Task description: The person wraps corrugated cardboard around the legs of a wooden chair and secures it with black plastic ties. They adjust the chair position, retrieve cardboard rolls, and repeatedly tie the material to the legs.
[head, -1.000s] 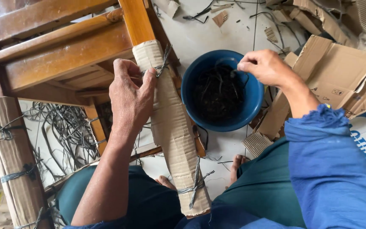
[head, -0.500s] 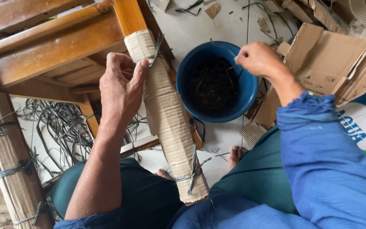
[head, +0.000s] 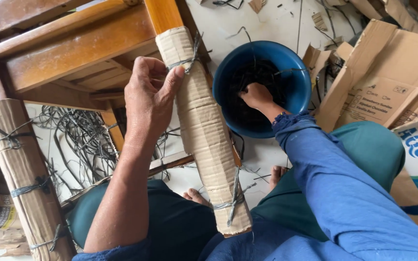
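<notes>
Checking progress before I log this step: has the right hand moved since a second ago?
Yes. The right hand has dropped from above the rim of the blue bowl into it, onto the dark ties inside.

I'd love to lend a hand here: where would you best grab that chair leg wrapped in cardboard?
Grip the cardboard-wrapped leg around its middle, probably from the left side, between the two wire ties. The left hand already clasps it near the upper tie. The blue bowl, where the right hand reaches, crowds the right side.

right arm: blue long sleeve | left arm: bare | legs: dark green trousers | feet: bare
</notes>
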